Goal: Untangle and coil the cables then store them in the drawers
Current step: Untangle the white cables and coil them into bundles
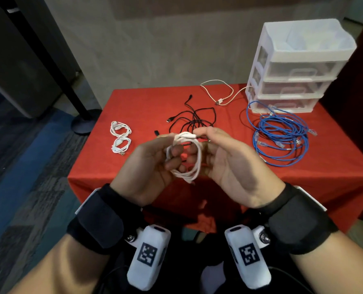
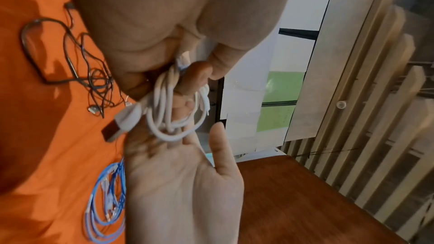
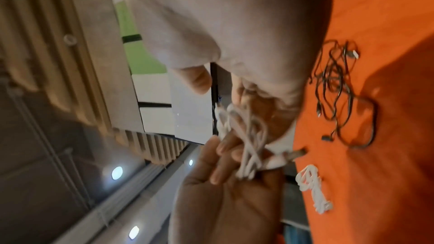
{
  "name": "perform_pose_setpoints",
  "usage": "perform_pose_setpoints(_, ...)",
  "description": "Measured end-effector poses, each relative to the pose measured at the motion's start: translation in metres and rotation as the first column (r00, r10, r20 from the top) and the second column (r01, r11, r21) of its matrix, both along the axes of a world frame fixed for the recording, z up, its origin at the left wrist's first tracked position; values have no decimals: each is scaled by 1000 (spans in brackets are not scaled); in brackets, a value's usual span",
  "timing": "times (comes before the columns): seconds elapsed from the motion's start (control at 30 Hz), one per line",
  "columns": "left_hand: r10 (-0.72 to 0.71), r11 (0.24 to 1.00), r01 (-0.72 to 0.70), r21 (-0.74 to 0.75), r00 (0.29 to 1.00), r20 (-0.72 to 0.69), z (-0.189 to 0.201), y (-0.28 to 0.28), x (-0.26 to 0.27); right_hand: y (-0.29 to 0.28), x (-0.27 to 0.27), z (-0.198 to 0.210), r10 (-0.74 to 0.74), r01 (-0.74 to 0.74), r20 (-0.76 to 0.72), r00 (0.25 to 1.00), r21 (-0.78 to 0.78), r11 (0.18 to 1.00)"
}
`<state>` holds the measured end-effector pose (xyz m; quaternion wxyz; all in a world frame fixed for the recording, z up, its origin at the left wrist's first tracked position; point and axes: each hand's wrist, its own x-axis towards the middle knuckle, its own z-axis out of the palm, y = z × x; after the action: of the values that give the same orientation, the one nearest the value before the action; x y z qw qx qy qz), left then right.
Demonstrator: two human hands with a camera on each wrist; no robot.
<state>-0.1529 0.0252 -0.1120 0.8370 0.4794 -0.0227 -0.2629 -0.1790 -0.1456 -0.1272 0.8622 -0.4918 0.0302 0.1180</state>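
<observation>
A white cable (image 1: pixel 189 160) wound into a small coil hangs between both hands above the front of the red table (image 1: pixel 142 102). My left hand (image 1: pixel 174 153) grips the coil with its fingers curled through the loops. My right hand (image 1: pixel 199 141) pinches the cable's white plug end at the top of the coil. The left wrist view shows the coil (image 2: pixel 166 107) wrapped round the left fingers, with the right palm (image 2: pixel 183 183) below it. The coil (image 3: pixel 249 136) is blurred in the right wrist view. A white three-drawer unit (image 1: pixel 299 66) with all drawers pushed in stands at the back right.
Two coiled white cables (image 1: pixel 120 135) lie at the table's left. A tangled black cable (image 1: pixel 195 119) lies in the middle, a cream cable (image 1: pixel 223 92) at the back, and a loose blue network cable (image 1: pixel 280 134) in front of the drawers. A black stand base (image 1: pixel 85 124) is on the floor at left.
</observation>
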Motion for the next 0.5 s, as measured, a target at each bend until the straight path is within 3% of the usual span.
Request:
perform_pose_setpoints(0.13,117,993,-116,-11,993,36,-6,7,5,0,-7,-12,27,-10,70,997,-231,973)
perform_pose_setpoints(0.33,142,982,-154,109,984,112,-19,10,7,1,-3,-16,27,5,107,994,-286,958)
perform_pose_setpoints(0.5,153,972,-175,158,978,139,-24,11,1,0,2,-20,108,0,197,974,-481,877)
